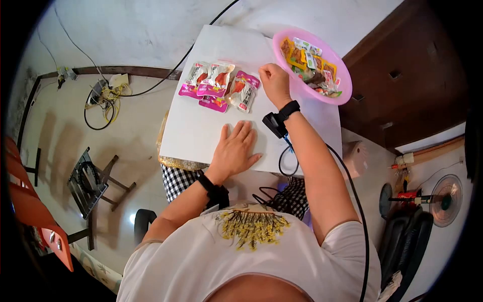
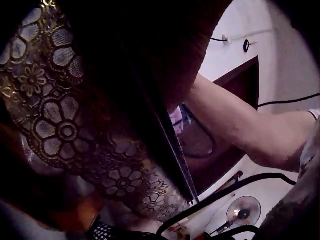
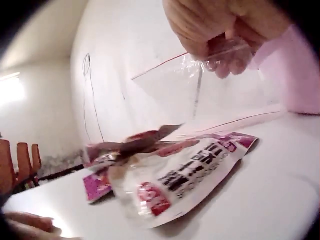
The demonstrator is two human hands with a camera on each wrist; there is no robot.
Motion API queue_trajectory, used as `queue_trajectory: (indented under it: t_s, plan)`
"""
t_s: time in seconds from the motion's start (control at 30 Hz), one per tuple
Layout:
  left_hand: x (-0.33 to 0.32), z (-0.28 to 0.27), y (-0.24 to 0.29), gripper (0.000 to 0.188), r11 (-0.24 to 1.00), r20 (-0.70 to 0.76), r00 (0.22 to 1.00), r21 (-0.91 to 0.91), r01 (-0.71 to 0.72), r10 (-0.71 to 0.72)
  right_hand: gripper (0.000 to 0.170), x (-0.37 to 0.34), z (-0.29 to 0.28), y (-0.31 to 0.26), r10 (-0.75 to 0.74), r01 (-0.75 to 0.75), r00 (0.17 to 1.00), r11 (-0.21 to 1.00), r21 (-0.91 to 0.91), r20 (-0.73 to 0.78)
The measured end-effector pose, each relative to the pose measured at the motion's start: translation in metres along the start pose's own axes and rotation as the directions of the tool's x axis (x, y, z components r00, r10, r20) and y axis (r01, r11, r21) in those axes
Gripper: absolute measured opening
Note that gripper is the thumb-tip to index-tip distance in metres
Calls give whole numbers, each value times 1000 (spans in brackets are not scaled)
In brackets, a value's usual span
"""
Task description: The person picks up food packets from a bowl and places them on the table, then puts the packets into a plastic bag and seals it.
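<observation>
My right hand (image 1: pixel 275 85) is curled beside the pink basin, above the far right part of the white table. In the right wrist view its fingers grip a clear plastic bag (image 3: pixel 197 82) with thin red lines along its edges. Below the bag lie several pink-and-white snack packets (image 1: pixel 216 80), grouped left of this hand. One packet (image 3: pixel 170 180) faces up with dark lettering and a red emblem. My left hand (image 1: pixel 234 151) rests palm down on the table near its front edge, fingers spread, just short of the packets.
The pink basin (image 1: pixel 343 93), full of assorted snack packets (image 1: pixel 304 55), stands at the table's far right. A black cable (image 1: pixel 347 171) runs along the right arm. Gold floral cloth (image 2: pixel 65 130) hangs at the table's edge. A fan (image 1: pixel 446 201) stands at far right.
</observation>
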State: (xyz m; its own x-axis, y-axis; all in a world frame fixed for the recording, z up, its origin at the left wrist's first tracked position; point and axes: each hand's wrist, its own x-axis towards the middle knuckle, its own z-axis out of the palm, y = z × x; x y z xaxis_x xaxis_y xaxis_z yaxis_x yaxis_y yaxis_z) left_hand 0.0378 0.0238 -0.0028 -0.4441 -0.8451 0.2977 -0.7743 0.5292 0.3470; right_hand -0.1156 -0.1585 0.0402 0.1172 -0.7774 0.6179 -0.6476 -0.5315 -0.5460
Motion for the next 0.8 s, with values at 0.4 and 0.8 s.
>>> queue_trajectory:
  t_s: [0.4, 0.8]
  plan:
    - [18, 20, 16, 31, 420, 58, 920, -877, 232, -388, 14, -166, -71, -71, 166, -167, 986, 945, 282, 28]
    - [6, 26, 36, 11, 75, 291, 857, -932, 354, -425, 15, -211, -69, -64, 401, -397, 910, 768, 502, 107]
